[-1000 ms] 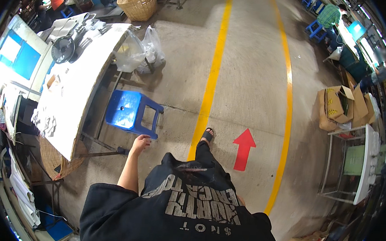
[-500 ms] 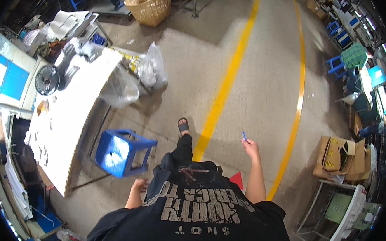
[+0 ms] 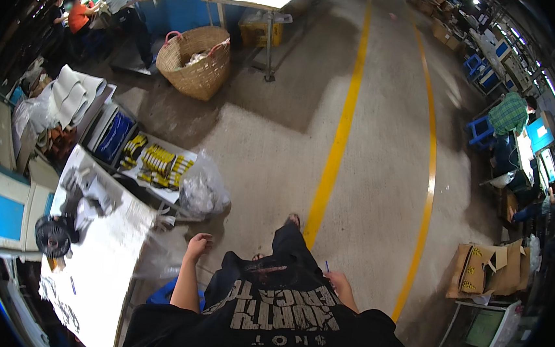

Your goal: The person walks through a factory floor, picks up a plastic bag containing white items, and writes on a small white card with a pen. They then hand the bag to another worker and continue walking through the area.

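- right hand point(image 3: 340, 285): fingers clamped on blue pen point(image 3: 327, 267), beside black trousers point(image 3: 293, 245)
- left hand point(image 3: 199, 245): empty, fingers loosely curled, near clear plastic bag point(image 3: 206, 189)
- black T-shirt point(image 3: 272, 326): large pale block lettering
- cardboard box point(image 3: 474, 270), far right: yellow printed marks

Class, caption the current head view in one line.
Right hand holding a slim blue object, left hand near a white-topped table.

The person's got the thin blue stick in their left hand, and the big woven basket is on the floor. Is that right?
Not quite: the head view shows the thin blue stick in the right hand, not the left hand. The big woven basket is on the floor.
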